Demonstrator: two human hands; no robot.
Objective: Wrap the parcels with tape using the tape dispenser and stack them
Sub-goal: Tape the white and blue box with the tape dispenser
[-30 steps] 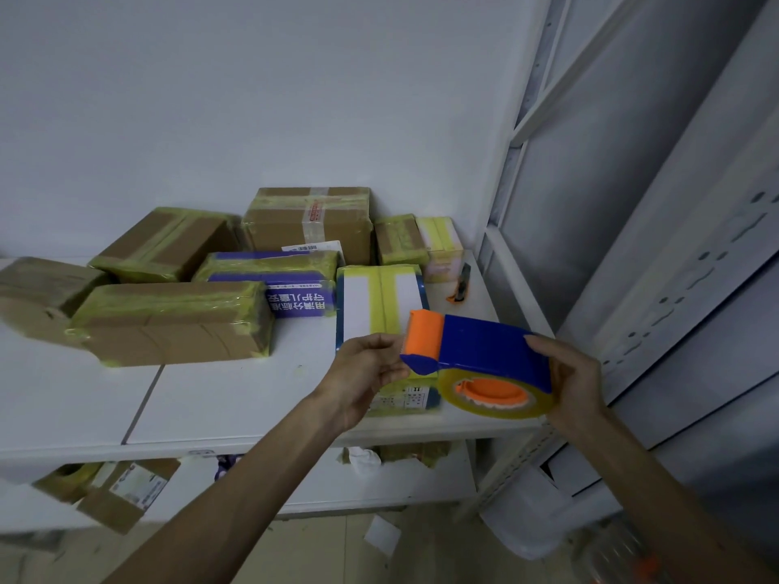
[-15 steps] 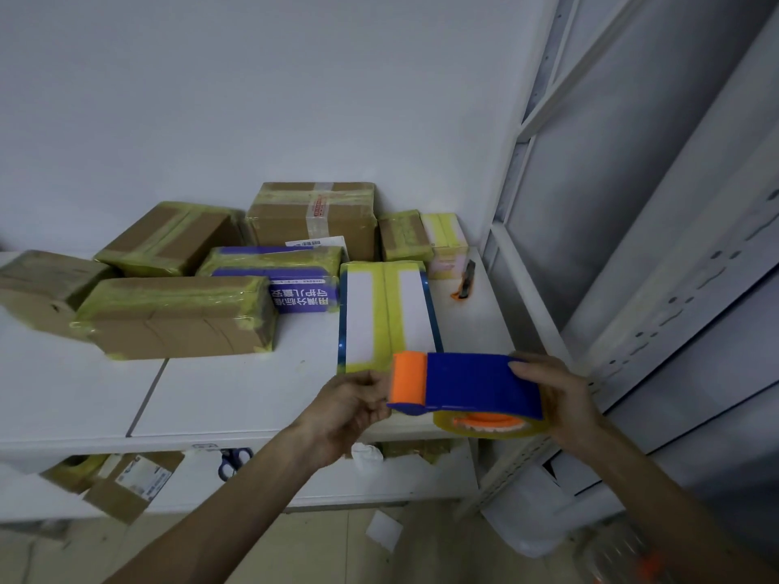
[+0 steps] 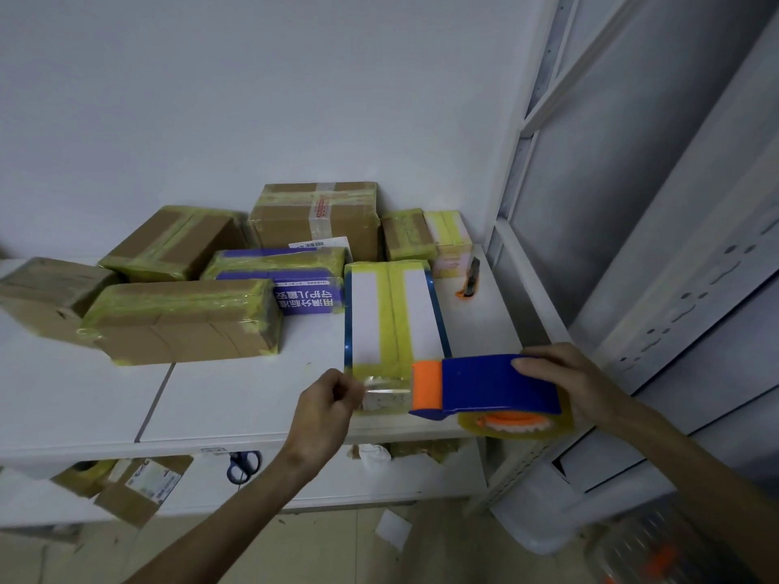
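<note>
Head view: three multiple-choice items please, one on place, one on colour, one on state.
1. Where does the box cutter lie?
A. lower shelf
B. tabletop, right of the white parcel
C. on a brown box

2. What colour is the tape dispenser?
A. red
B. black
C. blue with an orange end

3. What is the left hand doing?
A. pinching the tape end
B. lying flat
C. holding scissors

1 B: it lies on the white top beside that parcel.
2 C: blue shell, orange nose.
3 A: its fingers pinch clear tape drawn from the dispenser, which the right hand grips.
</note>
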